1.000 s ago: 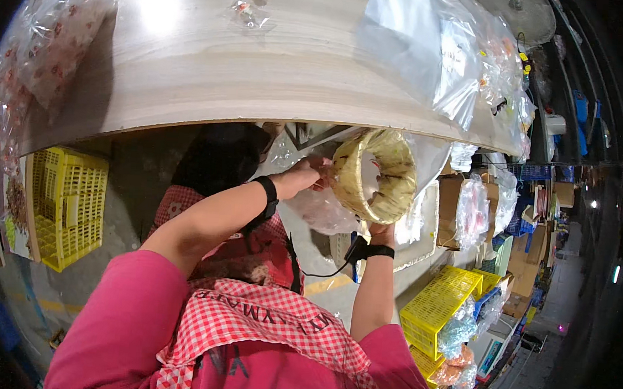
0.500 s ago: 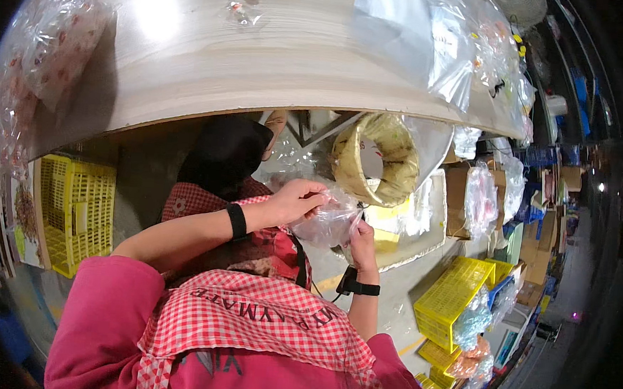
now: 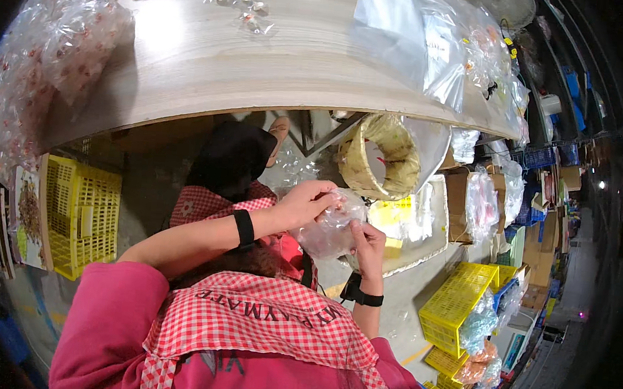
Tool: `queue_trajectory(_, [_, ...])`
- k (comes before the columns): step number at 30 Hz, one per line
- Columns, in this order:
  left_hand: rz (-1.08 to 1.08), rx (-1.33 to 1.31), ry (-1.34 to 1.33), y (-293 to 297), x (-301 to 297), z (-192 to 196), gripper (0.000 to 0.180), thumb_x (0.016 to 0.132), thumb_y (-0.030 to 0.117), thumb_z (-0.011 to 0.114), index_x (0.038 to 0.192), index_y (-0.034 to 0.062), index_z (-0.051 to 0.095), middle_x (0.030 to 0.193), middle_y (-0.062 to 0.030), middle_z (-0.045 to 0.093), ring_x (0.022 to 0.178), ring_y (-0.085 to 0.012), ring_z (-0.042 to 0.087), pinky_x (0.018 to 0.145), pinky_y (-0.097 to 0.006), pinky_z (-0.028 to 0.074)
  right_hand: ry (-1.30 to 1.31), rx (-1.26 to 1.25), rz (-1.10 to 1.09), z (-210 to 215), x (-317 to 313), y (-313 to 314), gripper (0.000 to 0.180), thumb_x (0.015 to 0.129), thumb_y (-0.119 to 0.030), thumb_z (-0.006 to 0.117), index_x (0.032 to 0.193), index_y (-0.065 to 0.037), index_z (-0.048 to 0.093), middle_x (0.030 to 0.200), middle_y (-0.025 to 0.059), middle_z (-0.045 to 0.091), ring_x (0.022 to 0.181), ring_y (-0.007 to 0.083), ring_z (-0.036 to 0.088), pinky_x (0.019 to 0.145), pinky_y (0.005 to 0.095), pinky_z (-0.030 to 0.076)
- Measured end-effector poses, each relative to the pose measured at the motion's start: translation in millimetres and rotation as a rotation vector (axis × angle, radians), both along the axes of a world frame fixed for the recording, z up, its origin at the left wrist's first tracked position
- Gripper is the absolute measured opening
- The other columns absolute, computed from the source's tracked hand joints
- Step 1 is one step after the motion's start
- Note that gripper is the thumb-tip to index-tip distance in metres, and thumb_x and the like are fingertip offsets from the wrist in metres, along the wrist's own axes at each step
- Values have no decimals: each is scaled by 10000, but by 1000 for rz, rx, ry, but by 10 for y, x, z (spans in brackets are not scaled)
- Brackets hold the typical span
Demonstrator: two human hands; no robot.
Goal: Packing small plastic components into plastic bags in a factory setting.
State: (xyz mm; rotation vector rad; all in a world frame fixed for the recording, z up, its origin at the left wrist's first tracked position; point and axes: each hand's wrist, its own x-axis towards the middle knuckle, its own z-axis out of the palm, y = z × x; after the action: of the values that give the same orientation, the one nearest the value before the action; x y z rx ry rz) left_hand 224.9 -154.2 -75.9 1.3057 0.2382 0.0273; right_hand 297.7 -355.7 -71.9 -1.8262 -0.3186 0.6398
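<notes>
Left hand [image 3: 305,205] and right hand [image 3: 369,246] pinch a clear plastic bag [image 3: 323,234], on the body's side of the yellowish ring [image 3: 356,161].
They grip it at opposite sides, probably to steady limp film. The bag looks thin, glossy, crumpled and slightly puffed, with a faint reddish tint. Beyond the ring lies the counter [image 3: 226,79]; right of the ring, a yellow crate [image 3: 454,303].

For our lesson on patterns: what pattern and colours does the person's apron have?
The apron has small red and white checks; the head view shows it best.
</notes>
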Motion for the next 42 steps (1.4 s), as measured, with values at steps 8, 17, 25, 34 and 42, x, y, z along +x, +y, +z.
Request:
queue_trajectory(8, [101, 183, 41, 520, -410, 68, 242, 967, 165, 529, 1004, -27, 672, 792, 7, 619, 706, -52, 511, 637, -214, 436, -63, -103, 118, 199, -297, 194, 173, 892, -178, 672, 977, -41, 734, 710, -28, 632, 509, 9, 466, 428, 188, 369])
queue_trajectory(17, [285, 613, -108, 1105, -1255, 2240, 190, 878, -30, 533, 1004, -37, 675, 853, -35, 668, 735, -44, 561, 639, -195, 457, -744, 309, 485, 1619, -357, 549, 190, 775, -27, 693, 960, -57, 722, 724, 88, 576, 603, 200, 569, 524, 315, 416])
queue_trajectory(25, [501, 1055, 102, 1556, -2306, 1846, 157, 805, -30, 522, 821, -9, 677, 731, -62, 680, 588, -76, 565, 535, -217, 423, -952, 110, 903, 1551, -271, 1301, 177, 898, -223, 593, 1024, -100, 609, 866, 107, 639, 745, 336, 623, 604, 396, 498])
queue_trajectory(34, [518, 836, 187, 1539, -2552, 2171, 173, 802, -22, 560, 892, 27, 699, 596, -30, 600, 506, -72, 550, 497, -224, 417, -1077, -73, 1144, 1884, -227, 1618, 158, 821, -126, 585, 952, -47, 547, 692, 157, 582, 703, 371, 623, 593, 428, 491])
queue_trajectory(42, [759, 1111, -68, 1656, -2817, 2208, 262, 745, -26, 576, 937, 83, 718, 757, -99, 686, 623, -169, 644, 588, -282, 491, -1364, 18, 822, 2230, -272, 1712, 120, 767, -77, 582, 882, -100, 558, 701, 63, 546, 656, 269, 614, 531, 385, 469])
